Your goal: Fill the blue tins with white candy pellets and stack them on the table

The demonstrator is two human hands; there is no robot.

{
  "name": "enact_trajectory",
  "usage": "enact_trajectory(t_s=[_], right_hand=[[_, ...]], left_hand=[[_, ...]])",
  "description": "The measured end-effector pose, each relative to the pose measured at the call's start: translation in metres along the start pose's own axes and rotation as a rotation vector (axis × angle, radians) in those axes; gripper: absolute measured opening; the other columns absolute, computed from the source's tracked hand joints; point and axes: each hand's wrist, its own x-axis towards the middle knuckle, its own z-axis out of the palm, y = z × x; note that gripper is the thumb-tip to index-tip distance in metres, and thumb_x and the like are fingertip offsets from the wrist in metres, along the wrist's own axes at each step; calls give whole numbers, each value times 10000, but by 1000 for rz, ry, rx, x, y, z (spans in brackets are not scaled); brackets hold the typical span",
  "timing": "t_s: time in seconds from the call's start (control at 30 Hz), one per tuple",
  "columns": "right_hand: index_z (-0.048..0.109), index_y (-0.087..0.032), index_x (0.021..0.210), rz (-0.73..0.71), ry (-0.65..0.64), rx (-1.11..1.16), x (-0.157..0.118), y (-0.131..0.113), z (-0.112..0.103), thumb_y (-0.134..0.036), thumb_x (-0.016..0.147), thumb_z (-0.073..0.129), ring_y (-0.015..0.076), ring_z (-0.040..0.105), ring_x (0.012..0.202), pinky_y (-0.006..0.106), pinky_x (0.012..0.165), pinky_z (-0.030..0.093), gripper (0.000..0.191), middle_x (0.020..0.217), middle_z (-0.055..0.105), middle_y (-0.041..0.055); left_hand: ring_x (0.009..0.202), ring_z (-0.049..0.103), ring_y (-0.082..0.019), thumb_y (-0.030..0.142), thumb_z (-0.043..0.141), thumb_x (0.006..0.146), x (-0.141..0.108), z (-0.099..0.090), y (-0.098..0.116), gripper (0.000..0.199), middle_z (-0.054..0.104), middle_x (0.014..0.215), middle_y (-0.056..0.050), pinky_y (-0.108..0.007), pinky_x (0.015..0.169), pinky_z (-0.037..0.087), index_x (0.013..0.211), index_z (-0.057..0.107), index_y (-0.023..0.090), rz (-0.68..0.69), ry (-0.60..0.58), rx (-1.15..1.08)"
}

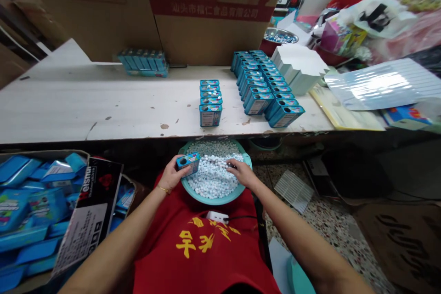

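Note:
A small blue tin [189,163] with a round dark hole in its top is gripped in my left hand [172,175], tilted over the left rim of a teal basin [214,201]. White pellet-like candies [213,177] fill much of that basin, which rests at my lap below the table edge. Over the candies on the right side, my right hand [240,172] has its fingers curled together. Something dark shows at its fingertips, too small to make out. On the table straight ahead, a short row of matching blue tins [210,115] stands upright, with a few white candies on their tops.
More tins [257,82] stand in two rows at the right, beside stacked white card [298,66]. A packed tin tray [143,62] sits by the large carton [213,32]. At lower left, a box [87,211] holds loose blue tins. Bags [382,14] crowd the right.

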Motion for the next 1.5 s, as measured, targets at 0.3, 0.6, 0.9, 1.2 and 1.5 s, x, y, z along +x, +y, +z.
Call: enact_trajectory(t_s=[0.3, 0.6, 0.9, 1.2, 1.5], right_hand=[[592, -230, 1045, -132, -175, -304, 0, -84, -54, -323, 780, 501, 195, 545, 947, 288, 796, 410, 295, 1010, 615, 30], [638, -211, 899, -132, -255, -860, 4, -155, -54, -311, 774, 441, 290, 592, 840, 401, 668, 471, 254, 861, 638, 98], [630, -172, 859, -169, -210, -907, 2, -173, -48, -256, 779, 415, 275, 603, 787, 386, 647, 478, 245, 835, 635, 104], [556, -314, 1067, -24, -120, -663, -31, -106, -91, -394, 822, 380, 209, 559, 951, 311, 768, 427, 312, 1024, 610, 9], [596, -248, 1027, 100, -158, -468, -10, -14, 12, -281, 797, 408, 253, 548, 942, 323, 729, 398, 299, 977, 611, 83]], left_hand=[[933, 519, -185, 287, 605, 692, 8, 33, 11, 431, 558, 1012, -61, -309, 850, 397, 1079, 479, 146, 127, -75, 373], [966, 514, -214, 245, 581, 691, 6, 34, 9, 438, 556, 1055, -89, -331, 868, 398, 1101, 487, 123, 148, -111, 460], [947, 525, -191, 214, 604, 673, 4, 31, 10, 432, 568, 1025, -75, -314, 857, 402, 1081, 494, 121, 169, -83, 385], [968, 523, -182, 247, 621, 693, -2, 20, 10, 411, 543, 1063, -64, -313, 851, 421, 1080, 500, 176, 247, -95, 182], [901, 530, -167, 354, 637, 676, -2, 18, 0, 455, 551, 977, -63, -322, 860, 412, 1049, 483, 144, 116, 16, 152]])
